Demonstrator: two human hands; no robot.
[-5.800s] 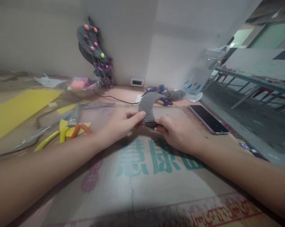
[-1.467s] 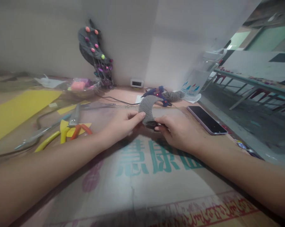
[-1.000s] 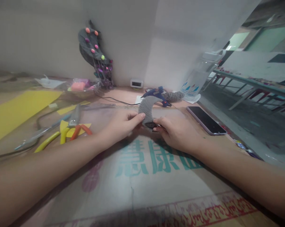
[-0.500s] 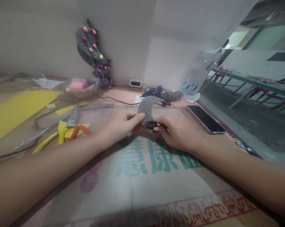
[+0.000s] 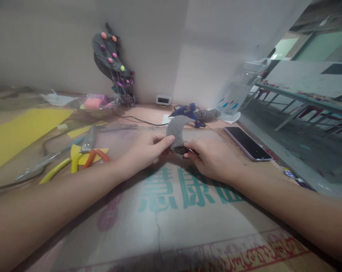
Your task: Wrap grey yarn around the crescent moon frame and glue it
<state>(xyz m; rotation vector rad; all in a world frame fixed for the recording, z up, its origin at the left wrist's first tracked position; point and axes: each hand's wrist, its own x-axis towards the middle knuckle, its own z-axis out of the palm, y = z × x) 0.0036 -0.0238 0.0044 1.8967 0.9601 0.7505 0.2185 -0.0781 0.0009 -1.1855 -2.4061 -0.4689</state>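
Observation:
A crescent shape wrapped in grey yarn (image 5: 177, 130) stands upright over a flattened cardboard sheet (image 5: 171, 211). My left hand (image 5: 144, 149) pinches its lower left side with thumb and fingers. My right hand (image 5: 213, 155) is closed at its dark lower tip, fingertips pressed on the yarn there. Behind the crescent lie a blue glue gun (image 5: 188, 111) and a loose bundle of grey yarn (image 5: 209, 114).
A phone (image 5: 246, 143) lies to the right near the table edge. Pliers and cutters with yellow and orange handles (image 5: 77, 156) sit to the left beside yellow sheets (image 5: 20, 130). A grey crescent ornament with coloured beads (image 5: 114, 64) leans in the corner. A plastic bottle (image 5: 235, 96) stands at the back right.
Almost nothing has moved. My right fingers shift slightly at the crescent's lower tip, and both hands keep hold of it in the same place.

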